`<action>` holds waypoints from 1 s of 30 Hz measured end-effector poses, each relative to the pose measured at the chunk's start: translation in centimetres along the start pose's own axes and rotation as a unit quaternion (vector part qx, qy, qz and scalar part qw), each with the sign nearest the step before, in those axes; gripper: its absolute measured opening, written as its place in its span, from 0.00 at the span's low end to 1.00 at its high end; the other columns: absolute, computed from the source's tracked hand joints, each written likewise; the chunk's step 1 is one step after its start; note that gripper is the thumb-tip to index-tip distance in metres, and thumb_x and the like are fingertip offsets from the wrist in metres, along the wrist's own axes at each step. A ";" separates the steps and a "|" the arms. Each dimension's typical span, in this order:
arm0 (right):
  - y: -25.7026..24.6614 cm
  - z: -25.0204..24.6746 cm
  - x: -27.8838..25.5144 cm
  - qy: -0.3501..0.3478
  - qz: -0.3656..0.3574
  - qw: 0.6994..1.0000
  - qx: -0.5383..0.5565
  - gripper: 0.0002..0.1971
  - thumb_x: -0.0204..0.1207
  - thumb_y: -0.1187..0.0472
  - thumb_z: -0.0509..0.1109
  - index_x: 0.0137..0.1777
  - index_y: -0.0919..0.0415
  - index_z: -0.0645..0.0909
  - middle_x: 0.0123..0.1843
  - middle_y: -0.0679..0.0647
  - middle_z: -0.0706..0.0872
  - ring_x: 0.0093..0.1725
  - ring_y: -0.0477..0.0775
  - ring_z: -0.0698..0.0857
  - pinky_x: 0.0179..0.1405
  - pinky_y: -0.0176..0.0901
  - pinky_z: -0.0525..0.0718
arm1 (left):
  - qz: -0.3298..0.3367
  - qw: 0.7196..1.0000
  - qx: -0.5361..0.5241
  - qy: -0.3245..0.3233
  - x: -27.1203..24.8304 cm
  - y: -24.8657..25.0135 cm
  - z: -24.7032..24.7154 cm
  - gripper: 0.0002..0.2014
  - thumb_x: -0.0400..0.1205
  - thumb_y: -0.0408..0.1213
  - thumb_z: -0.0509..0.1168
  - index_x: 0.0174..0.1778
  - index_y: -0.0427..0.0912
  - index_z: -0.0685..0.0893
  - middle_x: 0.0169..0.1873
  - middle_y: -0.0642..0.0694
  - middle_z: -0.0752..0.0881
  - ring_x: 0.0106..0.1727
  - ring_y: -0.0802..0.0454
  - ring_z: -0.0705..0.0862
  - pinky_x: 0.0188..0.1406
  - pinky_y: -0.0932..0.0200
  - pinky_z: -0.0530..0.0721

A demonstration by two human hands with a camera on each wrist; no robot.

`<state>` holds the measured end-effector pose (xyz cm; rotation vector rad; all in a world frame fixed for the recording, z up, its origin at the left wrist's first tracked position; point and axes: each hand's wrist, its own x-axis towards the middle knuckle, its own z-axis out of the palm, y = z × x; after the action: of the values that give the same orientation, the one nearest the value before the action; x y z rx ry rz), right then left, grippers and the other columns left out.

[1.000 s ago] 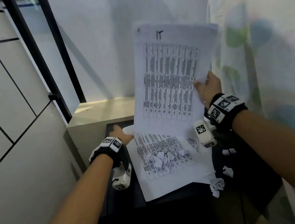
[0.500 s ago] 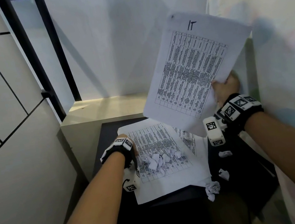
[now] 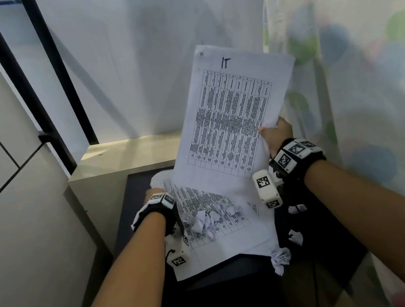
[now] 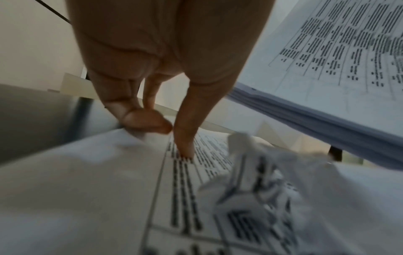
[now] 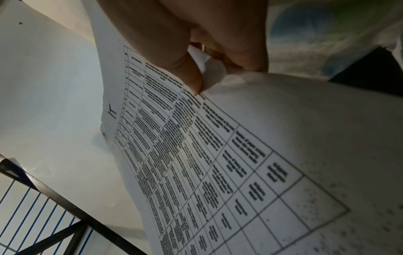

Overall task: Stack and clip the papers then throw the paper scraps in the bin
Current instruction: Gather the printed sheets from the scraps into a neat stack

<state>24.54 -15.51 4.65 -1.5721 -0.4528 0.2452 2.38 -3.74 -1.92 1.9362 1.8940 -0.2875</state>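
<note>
My right hand (image 3: 275, 132) grips a stack of printed papers (image 3: 229, 113) by its right edge and holds it upright over the table. In the right wrist view the thumb (image 5: 187, 75) lies on the printed face of the stack (image 5: 218, 155), with the fingers behind it. Another printed sheet (image 3: 229, 243) lies flat on the black table (image 3: 243, 303), and a heap of crumpled paper scraps (image 3: 209, 218) sits on it. My left hand (image 3: 155, 195) pinches that sheet's left edge; its fingertips (image 4: 141, 122) curl at the edge of the sheet (image 4: 87, 189), close to the scraps (image 4: 257, 172).
More scraps lie on the table's right side (image 3: 296, 237) and at the front edge (image 3: 281, 259). A beige cabinet (image 3: 124, 161) stands behind the table. A patterned curtain (image 3: 355, 79) hangs close on the right, a tiled wall (image 3: 8, 206) on the left.
The held stack has swung back from the right to stand more upright over the lying sheet. My left hand has settled on the sheet's left edge and taken hold of it.
</note>
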 end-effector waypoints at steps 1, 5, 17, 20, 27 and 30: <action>-0.1 -0.1 0.0 -0.003 0.000 1.000 0.000 0.18 0.75 0.75 0.63 0.66 0.72 0.78 0.64 0.67 0.84 0.62 0.63 0.83 0.61 0.45 0.79 | -0.014 0.999 0.026 -0.013 -0.8 -0.1 -0.6 0.37 0.76 0.42 0.71 0.78 0.36 0.63 0.76 0.32 0.68 0.75 0.31 0.71 0.71 0.37 0.72; 0.0 -0.6 0.0 0.002 -0.004 1.000 -0.002 0.18 0.75 0.75 0.64 0.66 0.71 0.78 0.63 0.68 0.84 0.57 0.60 0.83 0.58 0.42 0.78 | 0.047 0.998 -0.033 -0.034 0.5 -1.0 -0.9 0.37 0.68 0.40 0.78 0.71 0.30 0.73 0.68 0.32 0.79 0.68 0.34 0.79 0.65 0.46 0.79; -1.5 1.2 -1.7 -0.093 0.000 0.996 0.004 0.03 0.78 0.70 0.66 0.44 0.65 0.80 0.42 0.55 0.83 0.45 0.55 0.81 0.46 0.43 0.80 | 0.277 0.810 -0.516 0.030 2.6 -2.2 -4.2 0.18 0.79 0.23 0.61 0.66 0.34 0.80 0.61 0.36 0.84 0.66 0.38 0.81 0.71 0.40 0.76; -2.4 2.1 -2.0 -0.108 -0.014 0.994 0.021 0.12 0.78 0.68 0.67 0.59 0.70 0.80 0.58 0.63 0.86 0.58 0.60 0.84 0.64 0.58 0.82 | 0.280 0.732 -0.621 -0.005 0.2 -1.5 -5.7 0.17 0.84 0.28 0.54 0.68 0.30 0.77 0.57 0.38 0.84 0.64 0.40 0.81 0.72 0.43 0.75; -4.6 1.7 -2.8 -0.158 -0.045 0.985 0.050 0.16 0.80 0.68 0.63 0.66 0.69 0.77 0.64 0.62 0.84 0.64 0.63 0.83 0.67 0.65 0.80 | 0.376 0.756 -0.534 0.050 -2.9 -1.1 -7.0 0.28 0.75 0.50 0.71 0.68 0.43 0.77 0.60 0.47 0.85 0.60 0.49 0.84 0.63 0.54 0.79; -5.8 1.5 -3.5 -0.169 -0.080 0.978 0.092 0.17 0.80 0.69 0.62 0.69 0.68 0.73 0.68 0.64 0.82 0.66 0.63 0.82 0.67 0.64 0.80 | 0.411 0.748 -0.497 0.157 -3.7 -0.9 -8.2 0.22 0.75 0.35 0.73 0.64 0.39 0.75 0.55 0.43 0.84 0.56 0.47 0.84 0.60 0.53 0.83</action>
<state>20.03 -15.63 9.94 -1.3072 -0.7962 0.4217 0.19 -3.61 6.84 1.7736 0.7632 1.1316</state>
